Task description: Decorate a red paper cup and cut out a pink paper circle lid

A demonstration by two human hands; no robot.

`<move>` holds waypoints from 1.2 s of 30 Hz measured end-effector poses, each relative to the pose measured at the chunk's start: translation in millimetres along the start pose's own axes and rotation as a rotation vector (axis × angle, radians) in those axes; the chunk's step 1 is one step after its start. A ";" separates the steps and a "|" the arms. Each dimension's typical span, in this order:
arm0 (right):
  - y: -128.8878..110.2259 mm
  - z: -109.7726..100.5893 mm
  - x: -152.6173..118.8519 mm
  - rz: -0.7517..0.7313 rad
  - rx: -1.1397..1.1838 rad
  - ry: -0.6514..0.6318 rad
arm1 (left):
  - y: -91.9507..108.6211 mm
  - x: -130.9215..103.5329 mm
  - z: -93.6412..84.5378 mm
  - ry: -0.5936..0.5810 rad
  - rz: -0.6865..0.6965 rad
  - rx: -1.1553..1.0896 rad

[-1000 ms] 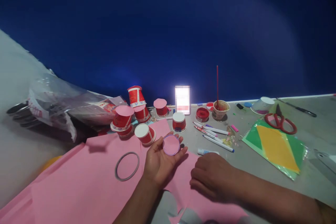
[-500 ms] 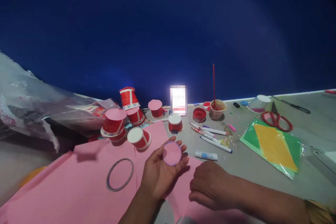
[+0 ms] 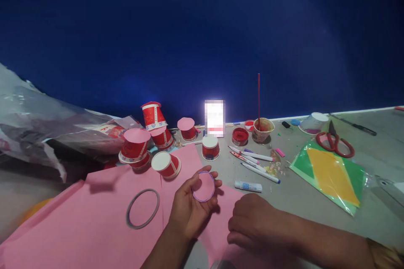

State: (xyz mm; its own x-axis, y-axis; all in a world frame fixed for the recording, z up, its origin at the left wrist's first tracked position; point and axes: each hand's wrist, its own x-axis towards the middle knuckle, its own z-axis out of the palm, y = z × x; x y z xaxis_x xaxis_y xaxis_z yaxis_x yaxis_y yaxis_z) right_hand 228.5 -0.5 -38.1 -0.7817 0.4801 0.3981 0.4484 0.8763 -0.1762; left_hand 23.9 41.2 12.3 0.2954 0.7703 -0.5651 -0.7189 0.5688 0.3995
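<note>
A pink paper circle (image 3: 203, 186) with a purple outline rests in my left hand (image 3: 189, 206), palm up, with the thumb and curled fingers around its edge. To its right, my right hand (image 3: 252, 220) is closed, back of the hand upward, over the pink paper sheet (image 3: 104, 218). Whatever its fingers may hold is hidden. Beyond my left hand, a red paper cup (image 3: 210, 148) stands upside down with its white base up. Another red cup (image 3: 166, 164) lies tilted to the left. A grey ring (image 3: 143, 209) lies on the pink sheet.
Several pens (image 3: 257, 164), a glue stick (image 3: 248, 186) and a red paint pot (image 3: 240, 136) lie beyond my right hand. A cup with a brush (image 3: 263, 131) stands behind. Red-handled scissors (image 3: 334, 145) rest by a coloured paper packet (image 3: 331, 176). Stacked red cups (image 3: 153, 116) stand at left.
The paper circle in my left hand has tilted and shifted slightly left, and the left fingers have curled in more. My right hand stays almost where it was.
</note>
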 end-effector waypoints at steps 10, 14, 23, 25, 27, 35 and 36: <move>0.7 0.2 -0.9 -0.006 0.038 0.154 | 0.7 -2.4 4.1 -0.016 0.039 -0.047; -1.4 -3.4 -0.7 -0.012 0.033 0.129 | -1.6 -1.2 1.8 -0.067 0.039 -0.067; 2.1 -8.2 0.5 -0.019 0.048 0.148 | 1.9 -2.3 2.2 -0.110 0.030 -0.038; 3.0 -9.0 -1.4 -0.013 0.052 0.120 | 2.2 -2.4 2.7 -0.113 0.026 -0.047; 4.2 -8.3 -3.3 -0.001 0.056 0.107 | 2.0 -2.4 3.0 -0.118 0.005 -0.044; -1.7 -7.3 -0.8 0.018 0.033 0.084 | 0.2 0.0 1.0 -0.032 -0.007 -0.026; 1.5 -13.1 0.8 0.046 0.006 0.090 | -0.2 0.2 0.9 -0.011 0.004 -0.002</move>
State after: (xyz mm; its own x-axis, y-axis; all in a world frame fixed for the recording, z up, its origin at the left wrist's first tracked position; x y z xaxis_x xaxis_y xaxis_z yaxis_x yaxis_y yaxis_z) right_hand 234.2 0.7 -26.3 -0.7182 0.5142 0.4687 0.4801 0.8538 -0.2011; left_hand 24.7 41.4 12.7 0.2991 0.7756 -0.5558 -0.7216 0.5650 0.4001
